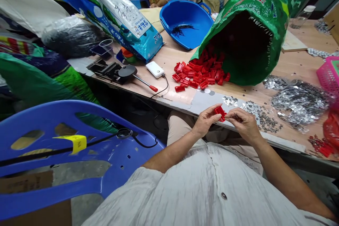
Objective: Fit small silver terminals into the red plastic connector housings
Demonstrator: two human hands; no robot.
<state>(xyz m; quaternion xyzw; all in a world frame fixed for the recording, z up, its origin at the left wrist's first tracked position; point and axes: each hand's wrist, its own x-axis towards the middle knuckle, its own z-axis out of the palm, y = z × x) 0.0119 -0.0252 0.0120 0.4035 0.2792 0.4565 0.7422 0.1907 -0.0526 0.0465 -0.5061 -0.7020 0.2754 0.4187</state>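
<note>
A small red plastic part (220, 112) is held over the table's front edge by my left hand (207, 120), its thumb and fingers closed on it. My right hand (244, 123) is pinched at the part's right side; whatever lies between its fingertips is too small to make out. Beyond them, a pile of similar red parts (194, 74) spills from the mouth of a green sack (280, 17). Small silvery metal pieces (230, 101) lie on the grey strip just behind my hands, with more small metal pieces (267, 120) to the right.
A blue basin (185, 14) holds dark thin pieces. To the left are a hand tool with a red-tipped lever (143, 82), a white power bank (155, 69) and a blue chair (106, 159). Bagged metal pieces (299, 100) and a pink basket (328, 77) are right. Another person sits opposite.
</note>
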